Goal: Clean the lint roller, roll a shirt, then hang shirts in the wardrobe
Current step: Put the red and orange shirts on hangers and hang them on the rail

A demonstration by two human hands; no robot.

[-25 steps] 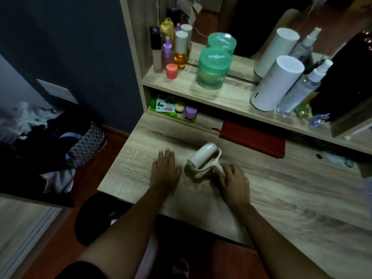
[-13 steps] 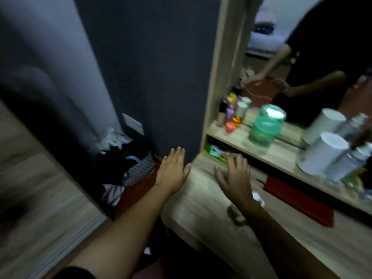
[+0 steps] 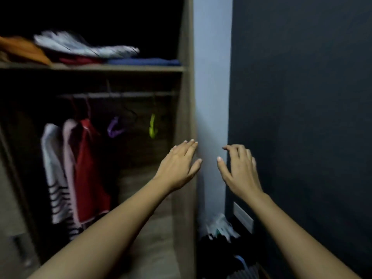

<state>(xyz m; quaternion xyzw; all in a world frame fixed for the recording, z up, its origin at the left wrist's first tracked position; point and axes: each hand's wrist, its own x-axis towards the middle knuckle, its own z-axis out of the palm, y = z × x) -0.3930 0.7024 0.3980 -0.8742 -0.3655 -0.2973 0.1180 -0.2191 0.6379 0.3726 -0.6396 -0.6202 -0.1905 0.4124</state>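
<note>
Left hand [image 3: 178,166], right hand [image 3: 239,171] held out, each grip spread and empty, wardrobe [image 3: 186,87] ahead, seemingly shirts [image 3: 88,168] hanging inside

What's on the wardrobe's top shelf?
The shelf holds an orange garment, a white garment atop a red garment, and a blue garment. Anything behind them is lost in darkness.

A dark navy wall [image 3: 302,97] fills the right side and meets a pale blue strip of wall [image 3: 211,77]. A white plate [image 3: 242,217] sits low on the dark wall. Below it lies a blurred heap of dark clothes [image 3: 217,244], with something white and crumpled [image 3: 220,226] on top.
</note>
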